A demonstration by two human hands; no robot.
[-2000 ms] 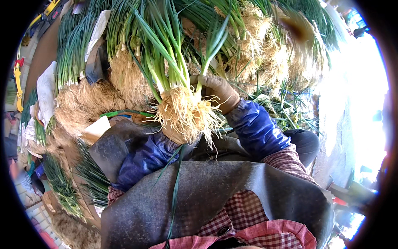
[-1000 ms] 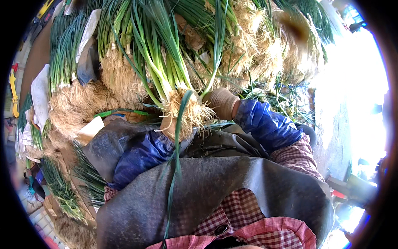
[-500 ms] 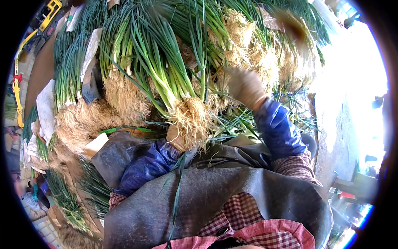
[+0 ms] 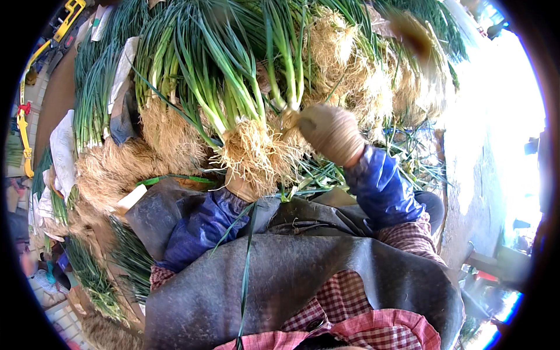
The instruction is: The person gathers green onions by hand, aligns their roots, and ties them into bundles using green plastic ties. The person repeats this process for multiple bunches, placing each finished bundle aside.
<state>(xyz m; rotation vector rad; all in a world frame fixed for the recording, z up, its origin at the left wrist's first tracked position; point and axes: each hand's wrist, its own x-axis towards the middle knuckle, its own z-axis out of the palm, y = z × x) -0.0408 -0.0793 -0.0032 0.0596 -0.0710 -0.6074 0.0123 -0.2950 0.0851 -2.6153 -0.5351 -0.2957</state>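
Observation:
My left hand [image 4: 240, 185], in a tan glove under a blue sleeve, holds a bunch of green onions [image 4: 245, 149] from below; the shaggy pale roots hide its fingers. Just right of that bunch, my right hand [image 4: 324, 129], also gloved, is closed on a few more onion stalks [image 4: 291, 87] near their root end, their green leaves pointing away from me. A long loose green leaf [image 4: 251, 245] hangs down over my dark apron [image 4: 204, 297].
Piled onion bunches [image 4: 166, 131] with dry roots cover the far side and left. Pale wrappings [image 4: 62, 154] lie among them. A yellow tool [image 4: 24, 137] is at the far left edge. A bright, washed-out surface [image 4: 478, 175] runs along the right.
My right hand left the held bunch, reached up among the pile and has come back down-left, now gripping more stalks. My left hand still holds the bunch, shifted slightly left.

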